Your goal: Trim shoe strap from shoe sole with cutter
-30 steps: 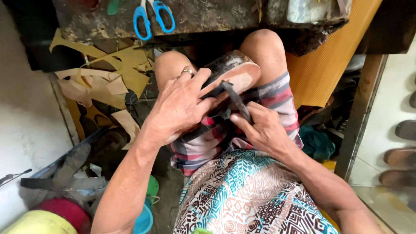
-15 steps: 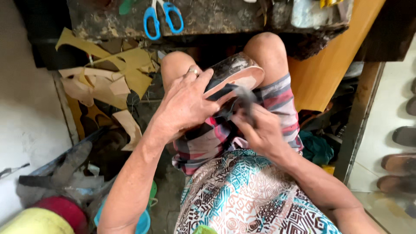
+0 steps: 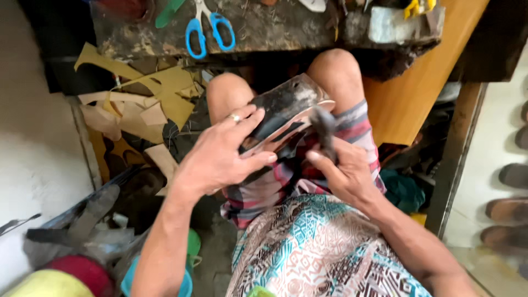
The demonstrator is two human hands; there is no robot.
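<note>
Head view: a person sits with a dark shoe sole (image 3: 283, 113) propped across the bare knees, its pale edge turned to the right and its surface scuffed and greyish. How far the work on it has got is hard to judge; the sole looks part-finished, with a worn patch near its far end, and no upper is attached that can be seen. The left hand (image 3: 220, 157) lies spread over the near left part of the sole, fingers and thumb pinching its edge, a ring on one finger, so its grip is closed on the sole. The right hand (image 3: 344, 170) is clenched round a dark tool (image 3: 324, 129) whose blurred head stands just above the sole's right edge; whether it touches cannot be told. On the far counter (image 3: 275, 27) lie blue-handled scissors (image 3: 209, 30). Tan leather offcuts (image 3: 137, 104) are heaped on the left.
</note>
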